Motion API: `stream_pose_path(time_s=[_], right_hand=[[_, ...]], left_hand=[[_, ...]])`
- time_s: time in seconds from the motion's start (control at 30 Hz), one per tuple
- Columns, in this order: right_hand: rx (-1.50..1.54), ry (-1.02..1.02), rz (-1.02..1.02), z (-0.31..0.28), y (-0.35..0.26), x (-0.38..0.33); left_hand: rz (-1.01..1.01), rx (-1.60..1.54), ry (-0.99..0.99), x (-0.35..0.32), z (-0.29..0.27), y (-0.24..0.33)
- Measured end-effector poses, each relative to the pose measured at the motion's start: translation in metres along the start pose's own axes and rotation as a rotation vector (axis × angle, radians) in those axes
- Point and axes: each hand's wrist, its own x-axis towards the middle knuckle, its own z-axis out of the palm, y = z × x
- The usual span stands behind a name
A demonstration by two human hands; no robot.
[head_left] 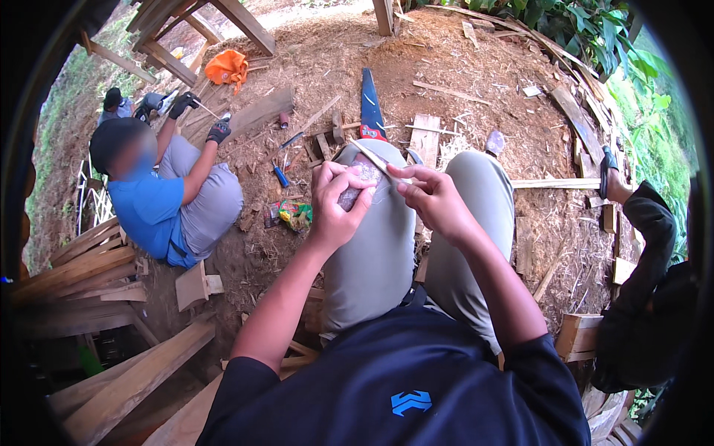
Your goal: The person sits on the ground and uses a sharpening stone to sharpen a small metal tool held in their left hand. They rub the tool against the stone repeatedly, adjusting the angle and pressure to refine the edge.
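A small grey stone (pixel 355 189) is gripped in the left hand (pixel 336 202), fingers curled shut around it, and is held just above the left knee (pixel 372 223), near the middle of the scene. A thin pale blade (pixel 379 162) is pinched at its near end by the fingertips of the right hand (pixel 431 197), which is closed on it. The blade's long axis is seen to run from the right hand up and to the left, slanting across the top of the stone, so that its far tip lies beyond the left hand's thumb. Blade and stone appear to be touching, though the contact is partly hidden. The two hands are close together, the left one nearer the stone. A blue-handled saw (pixel 370 104) is left on the ground farther off, and another person in a blue shirt (pixel 152 212) is crouched at the far left.
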Motion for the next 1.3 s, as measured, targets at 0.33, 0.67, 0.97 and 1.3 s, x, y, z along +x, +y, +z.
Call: stream_pose_path(time_s=[0.33, 0.67, 0.97, 1.3], right_hand=[[0.132, -0.059, 0.170, -0.006, -0.009, -0.007], [-0.791, 0.306, -0.477, 0.018, 0.013, -0.028], [-1.292, 0.336, -0.553, 0.028, 0.026, -0.036], [-1.542, 0.305, -0.615, 0.020, 0.023, -0.041]], left_hand=[[0.034, 0.043, -0.029, 0.000, -0.002, -0.001], [0.044, 0.029, -0.014, -0.002, 0.003, 0.001], [0.065, 0.068, -0.035, -0.002, -0.002, 0.002], [0.095, 0.117, -0.063, 0.001, 0.000, 0.007]])
